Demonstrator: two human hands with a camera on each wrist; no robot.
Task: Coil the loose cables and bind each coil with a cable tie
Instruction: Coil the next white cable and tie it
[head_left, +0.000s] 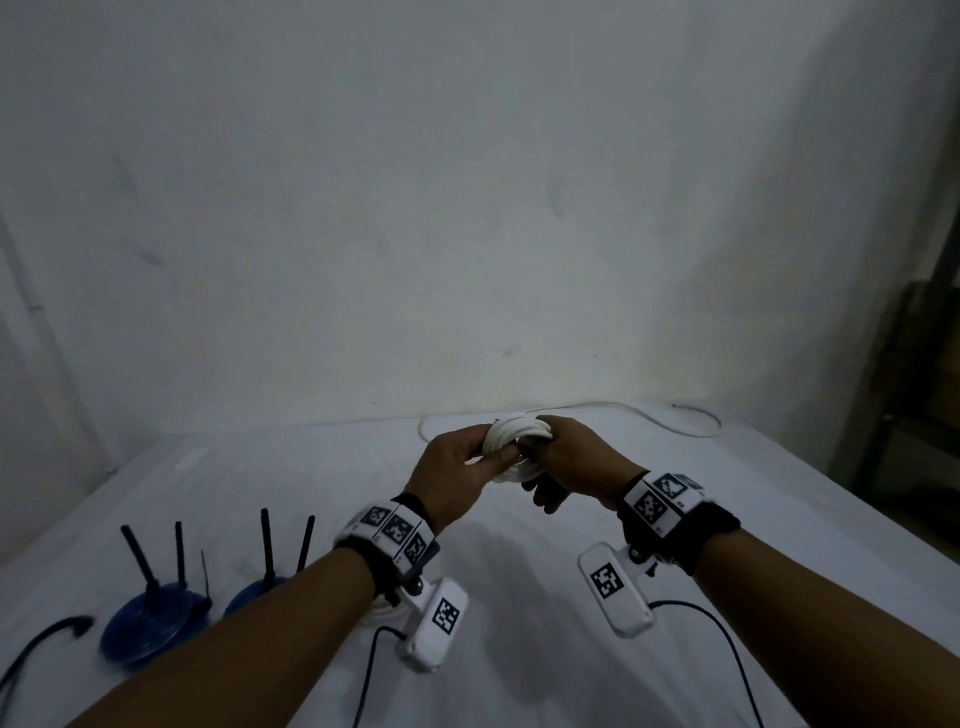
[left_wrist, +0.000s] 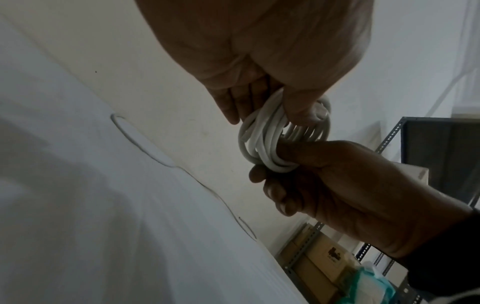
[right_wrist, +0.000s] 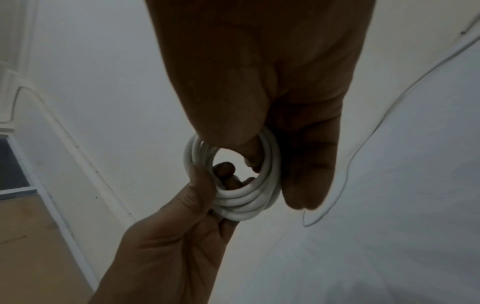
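Note:
A coil of white cable (head_left: 519, 434) is held above the white table between both hands. My left hand (head_left: 496, 444) pinches the coil's near side, thumb on top and fingers behind it. My right hand (head_left: 540, 452) grips the other side, with a finger hooked through the ring. The left wrist view shows the coil (left_wrist: 262, 139) bunched between the left hand's thumb and the right hand (left_wrist: 337, 185). In the right wrist view the coil (right_wrist: 246, 197) is a round ring of several turns. A loose white cable (head_left: 649, 415) lies along the table's far edge; whether it joins the coil is hidden.
Two blue round bases (head_left: 150, 623) with upright black rods stand at the near left, a thin black strip (head_left: 205, 577) beside them. A black cable (head_left: 41, 639) lies at the far left. A metal shelf with boxes (left_wrist: 324, 257) stands beyond the table's right side.

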